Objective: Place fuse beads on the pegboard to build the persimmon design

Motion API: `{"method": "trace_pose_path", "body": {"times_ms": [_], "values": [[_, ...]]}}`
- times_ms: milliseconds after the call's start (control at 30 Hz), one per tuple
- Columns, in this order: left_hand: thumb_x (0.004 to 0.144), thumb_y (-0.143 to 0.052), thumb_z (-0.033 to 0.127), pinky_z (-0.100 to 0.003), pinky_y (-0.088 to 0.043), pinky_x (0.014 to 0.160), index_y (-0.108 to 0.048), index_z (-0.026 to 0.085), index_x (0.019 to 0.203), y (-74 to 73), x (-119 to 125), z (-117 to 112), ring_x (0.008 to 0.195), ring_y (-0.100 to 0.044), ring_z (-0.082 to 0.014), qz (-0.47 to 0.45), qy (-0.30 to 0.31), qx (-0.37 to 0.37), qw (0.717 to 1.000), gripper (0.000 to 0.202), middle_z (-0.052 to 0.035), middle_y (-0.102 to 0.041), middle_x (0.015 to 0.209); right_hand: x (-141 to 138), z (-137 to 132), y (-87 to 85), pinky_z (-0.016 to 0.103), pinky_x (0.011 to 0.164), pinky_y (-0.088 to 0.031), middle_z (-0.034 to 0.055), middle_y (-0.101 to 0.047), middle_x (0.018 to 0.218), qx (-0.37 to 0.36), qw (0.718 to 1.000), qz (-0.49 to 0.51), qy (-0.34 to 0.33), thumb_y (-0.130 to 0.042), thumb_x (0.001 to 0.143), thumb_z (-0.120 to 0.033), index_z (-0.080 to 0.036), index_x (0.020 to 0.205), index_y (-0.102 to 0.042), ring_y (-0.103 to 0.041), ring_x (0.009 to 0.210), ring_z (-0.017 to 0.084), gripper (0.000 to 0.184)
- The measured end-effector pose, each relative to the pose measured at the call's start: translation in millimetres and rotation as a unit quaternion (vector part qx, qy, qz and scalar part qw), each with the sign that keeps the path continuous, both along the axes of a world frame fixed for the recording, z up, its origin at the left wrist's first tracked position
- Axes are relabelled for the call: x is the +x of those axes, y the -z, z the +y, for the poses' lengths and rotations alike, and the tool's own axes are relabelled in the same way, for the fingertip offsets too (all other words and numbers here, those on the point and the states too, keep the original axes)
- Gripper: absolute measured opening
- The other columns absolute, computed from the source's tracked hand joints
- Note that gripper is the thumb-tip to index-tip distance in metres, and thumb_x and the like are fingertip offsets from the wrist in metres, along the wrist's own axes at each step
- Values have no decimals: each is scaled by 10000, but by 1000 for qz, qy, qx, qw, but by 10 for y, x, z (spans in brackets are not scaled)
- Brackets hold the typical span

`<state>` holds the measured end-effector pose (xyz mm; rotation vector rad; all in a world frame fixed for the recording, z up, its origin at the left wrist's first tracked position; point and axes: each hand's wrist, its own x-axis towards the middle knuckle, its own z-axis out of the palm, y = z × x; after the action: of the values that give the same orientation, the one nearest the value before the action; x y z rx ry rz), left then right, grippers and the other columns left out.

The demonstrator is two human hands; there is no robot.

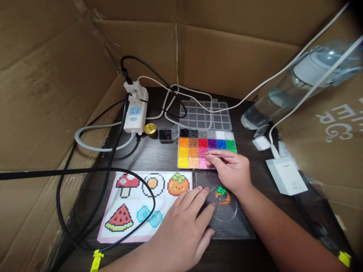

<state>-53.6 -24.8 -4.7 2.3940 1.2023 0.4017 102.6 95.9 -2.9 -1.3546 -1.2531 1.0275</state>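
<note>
Right hand [231, 170] pinching tweezers [219, 155] over bead box [178, 149]; my left hand [181, 226] flat, steadying pegboard [235, 226]; bead fruit [222, 195] partly laid, looks unfinished.

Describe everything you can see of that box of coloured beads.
The bead box is a clear plastic tray, lying flat on the dark table, split into square compartments in three rows. Each holds beads of one colour: black, grey and white at the back, orange, red, purple, blue and green in the middle, yellow, peach and pink in front. Its empty gridded lid lies open behind. The right hand with tweezers covers the front right corner.
</note>
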Motion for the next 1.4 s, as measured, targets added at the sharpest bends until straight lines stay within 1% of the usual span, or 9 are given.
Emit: {"method": "trace_pose_path", "body": {"times_ms": [200, 367, 533, 733, 933, 1067, 1233, 1400], "values": [[945, -569, 328, -517, -415, 1103, -546, 189, 1338, -3, 6, 9, 1377, -416, -321, -10, -5, 3, 1000, 417, -123, -449, 1501, -4, 4, 11, 248, 514, -636, 29, -755, 639, -4, 1000, 3, 7, -795, 715, -277, -187, 727, -784, -704, 508, 156, 92], [937, -584, 327, -512, -416, 1105, -547, 191, 1339, 2, -1, -2, 1375, -420, -318, -14, -5, 3, 1000, 426, -123, -454, 1498, 1, 6, 34, 255, 530, -640, 34, -756, 642, 3, 1000, -8, 3, -782, 734, -294, -182, 763, -792, -711, 526, 161, 117], [949, -568, 337, -514, -408, 1113, -531, 203, 1359, 8, -7, -4, 1392, -401, -314, -7, -4, 1, 1000, 433, -112, -430, 1519, -8, 10, 23, 247, 541, -636, 34, -756, 641, 7, 1000, -12, 0, -771, 739, -273, -178, 776, -799, -706, 534, 152, 105], [924, -604, 320, -511, -422, 1103, -545, 204, 1341, 8, -5, 5, 1373, -429, -317, -12, -8, 9, 1000, 437, -118, -453, 1500, -25, 23, 17, 249, 517, -624, 34, -750, 628, 11, 1000, -6, 3, -774, 739, -285, -187, 787, -804, -701, 529, 155, 114], [933, -584, 328, -513, -429, 1097, -546, 204, 1339, 14, -4, 0, 1373, -430, -319, -8, -7, 10, 1000, 427, -119, -450, 1503, -18, 26, 39, 255, 526, -627, 46, -766, 672, 15, 1000, -8, 7, -772, 745, -295, -188, 802, -805, -708, 542, 158, 126], [935, -573, 323, -521, -434, 1092, -539, 205, 1348, 16, 1, 1, 1374, -429, -322, -5, -6, 11, 1000, 431, -117, -445, 1508, -29, 36, 59, 259, 532, -628, 47, -764, 669, 16, 1000, -6, 11, -773, 747, -293, -187, 809, -803, -711, 546, 161, 127], [934, -569, 318, -533, -441, 1083, -537, 199, 1350, 19, 1, -1, 1370, -431, -329, -2, -5, 13, 1000, 434, -126, -452, 1501, -48, 47, 70, 254, 546, -625, 43, -760, 659, 7, 1000, -4, 2, -769, 751, -275, -183, 819, -804, -711, 560, 158, 120], [926, -576, 298, -535, -436, 1086, -534, 199, 1352, 25, 3, -4, 1375, -423, -329, 0, -3, 10, 1000, 439, -127, -445, 1506, -34, 38, 45, 244, 534, -619, 44, -759, 656, -11, 1000, 3, -6, -780, 739, -267, -179, 812, -806, -704, 549, 153, 117]]}}
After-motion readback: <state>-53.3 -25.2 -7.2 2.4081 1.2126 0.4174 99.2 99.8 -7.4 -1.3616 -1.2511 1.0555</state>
